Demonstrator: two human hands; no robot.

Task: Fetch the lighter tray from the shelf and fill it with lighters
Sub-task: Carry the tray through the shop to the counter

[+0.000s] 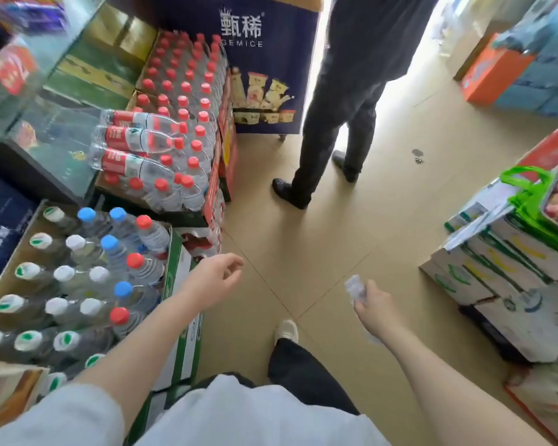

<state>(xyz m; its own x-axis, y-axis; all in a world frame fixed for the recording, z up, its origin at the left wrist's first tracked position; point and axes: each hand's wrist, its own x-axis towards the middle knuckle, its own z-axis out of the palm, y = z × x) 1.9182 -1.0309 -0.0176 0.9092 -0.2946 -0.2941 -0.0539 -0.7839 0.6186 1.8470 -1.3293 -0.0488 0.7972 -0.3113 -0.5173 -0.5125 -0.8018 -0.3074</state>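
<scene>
My right hand is out in front of me over the tan floor, closed around a small clear plastic item that sticks up past my fingers; it is too blurred to tell what it is. My left hand hangs in the air beside the open bottle carton, fingers loosely curled and holding nothing. No lighter tray or lighters can be made out in this view. My foot in a white shoe is stepping forward between the two hands.
An open carton of bottles stands at my left, with stacked red-capped water bottles and a glass counter behind. A person in dark trousers stands ahead in the aisle. Stacked boxes line the right side.
</scene>
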